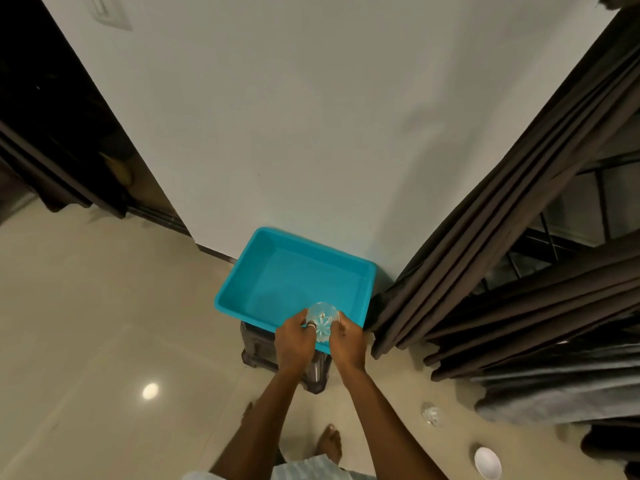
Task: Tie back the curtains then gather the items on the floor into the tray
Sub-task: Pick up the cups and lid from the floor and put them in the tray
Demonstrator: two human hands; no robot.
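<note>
Fingers [304, 318] of my left hand [294, 341] curl round the left side of a clear cut-glass tumbler [322, 322]. My right hand [348, 342] pinches its right side, so my 2 hands grip the 1 glass between them. The tumbler is tipped so that its star-cut base faces me. It is held over the near edge of the teal tray [294, 271]; I cannot tell whether it touches the rim.

The tray sits on a low dark stand [256, 351], pushed up against the white wall [277, 116].

A 2nd tumbler [431, 414], also clear, is on the beige floor [104, 306] to my right, near the hem of the dark brown curtain [485, 237]. A white bowl [487, 463] lies on the floor nearer to me, well apart from the tray.

The curtain is bunched into tight folds just right of the tray, and its hem reaches the floor. I cannot tell whether anything ties it.

Another dark curtain [59, 181] hangs at the far left beside a dark opening. My bare foot [330, 443] shows on the tiles between my forearms.
</note>
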